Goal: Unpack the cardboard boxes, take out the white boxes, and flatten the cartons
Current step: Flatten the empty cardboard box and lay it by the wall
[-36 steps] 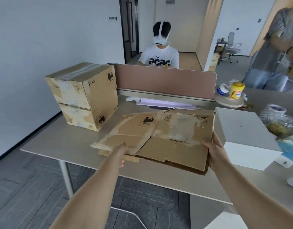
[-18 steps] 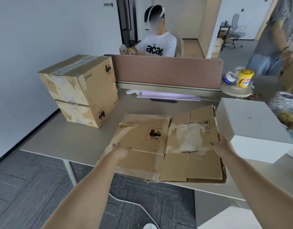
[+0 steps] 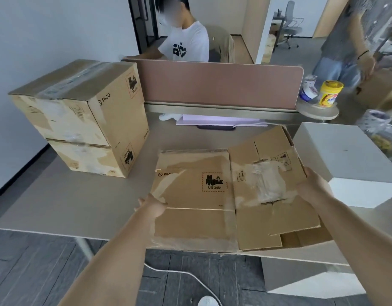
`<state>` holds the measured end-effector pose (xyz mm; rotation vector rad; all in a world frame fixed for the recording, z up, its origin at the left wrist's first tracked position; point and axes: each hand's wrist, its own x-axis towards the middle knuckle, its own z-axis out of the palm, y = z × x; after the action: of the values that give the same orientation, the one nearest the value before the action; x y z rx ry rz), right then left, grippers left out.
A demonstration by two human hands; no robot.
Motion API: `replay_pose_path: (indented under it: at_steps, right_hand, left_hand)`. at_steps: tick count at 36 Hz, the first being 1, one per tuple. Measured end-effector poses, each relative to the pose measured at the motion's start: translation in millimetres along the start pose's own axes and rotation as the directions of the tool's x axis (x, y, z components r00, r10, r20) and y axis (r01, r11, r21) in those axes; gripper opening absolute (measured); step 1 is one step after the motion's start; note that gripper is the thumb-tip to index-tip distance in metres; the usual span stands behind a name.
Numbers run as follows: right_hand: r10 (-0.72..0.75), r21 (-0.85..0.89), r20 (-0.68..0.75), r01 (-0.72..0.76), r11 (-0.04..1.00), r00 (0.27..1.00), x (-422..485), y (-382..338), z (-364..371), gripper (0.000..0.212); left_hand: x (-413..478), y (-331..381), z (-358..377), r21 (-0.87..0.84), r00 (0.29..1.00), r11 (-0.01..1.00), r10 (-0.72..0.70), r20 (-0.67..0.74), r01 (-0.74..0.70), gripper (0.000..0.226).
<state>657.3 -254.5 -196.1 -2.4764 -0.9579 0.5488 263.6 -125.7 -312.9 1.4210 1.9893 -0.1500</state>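
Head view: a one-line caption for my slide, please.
Left hand and right hand hold a flattened carton at the desk edge, between stacked cartons and a white box.

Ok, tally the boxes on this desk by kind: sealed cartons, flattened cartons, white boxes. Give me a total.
Sealed cardboard boxes: 2, top box stacked on bottom box
Flattened carton: 1, gripped by the left hand and right hand
White box: 1
Total: 4
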Motion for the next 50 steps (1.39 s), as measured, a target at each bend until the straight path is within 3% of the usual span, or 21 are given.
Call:
replay_pose_path:
  at_steps: [4,9,14,17,22,28,31,34,38,41,43,46,50]
  right_hand:
    - [0.040,-0.022,-0.019,-0.041,0.999,0.999,-2.8,-4.1,8.8,0.047]
    - [0.056,-0.048,-0.063,-0.059,0.997,0.996,-8.0,-10.1,19.6,0.045]
    - [0.071,-0.094,-0.096,-0.080,0.992,0.993,-11.3,-13.7,21.1,0.049]
    - [0.077,-0.091,-0.101,-0.086,0.992,0.992,-15.3,-17.8,20.0,0.046]
    - [0.073,-0.096,-0.104,-0.083,0.992,0.992,-23.6,-23.5,19.6,0.044]
    - [-0.005,-0.022,-0.064,0.004,1.000,0.998,-30.4,-35.5,9.9,0.036]
    - [-0.044,0.049,-0.023,0.045,0.998,0.999,-24.9,-30.9,4.1,0.043]
    - [-0.096,0.107,0.018,0.093,0.990,0.995,-17.3,-19.8,-4.1,0.045]
    - [-0.179,0.233,0.093,0.153,0.960,0.979,-17.4,-8.8,-25.0,0.024]
    - [-0.241,0.316,0.153,0.184,0.931,0.958,-18.3,-6.4,-36.1,0.015]
    - [-0.293,0.348,0.165,0.223,0.911,0.942,-21.8,-10.6,-38.5,0.013]
    - [-0.389,0.357,0.182,0.308,0.882,0.903,-33.5,-30.3,-33.8,0.016]
    - [-0.521,0.373,0.198,0.428,0.824,0.830,-60.9,-73.4,-5.6,0.042]
  left_hand:
    - [17.3,-4.4,6.6,-0.014,0.999,1.000,0.024,0.031,-0.023,0.101]
    - [30.0,-6.9,2.9,0.034,1.000,0.999,0.019,0.012,-0.019,0.100]
    - [48.9,-16.5,-14.7,0.000,1.000,1.000,0.017,0.007,-0.017,0.078]
    - [72.1,-23.0,-20.6,-0.041,0.997,0.998,0.042,0.059,-0.039,0.091]
    - [7.4,7.8,-63.3,-0.236,0.993,0.966,0.112,0.028,-0.103,0.080]
    - [-59.1,42.7,-97.9,-0.283,0.980,0.938,0.189,-0.067,-0.200,0.091]
    - [-87.1,54.3,-101.5,-0.331,0.972,0.916,0.196,-0.130,-0.228,0.087]
    - [-108.9,53.1,-103.1,-0.367,0.963,0.901,0.160,-0.217,-0.232,0.079]
    - [-141.3,36.2,-107.5,-0.466,0.935,0.857,0.048,-0.352,-0.219,0.068]
    - [-170.0,21.5,-108.0,-0.643,0.918,0.740,-0.094,-0.386,-0.195,0.050]
    - [-195.1,-3.1,-114.0,-0.680,0.882,0.702,-0.160,-0.444,-0.214,0.065]
    - [-206.7,-62.5,-116.9,-0.564,0.798,0.811,-0.234,-0.555,-0.154,0.076]
    - [-278.1,-108.9,-114.9,-0.518,0.655,0.855,-0.382,-0.652,-0.016,0.043]
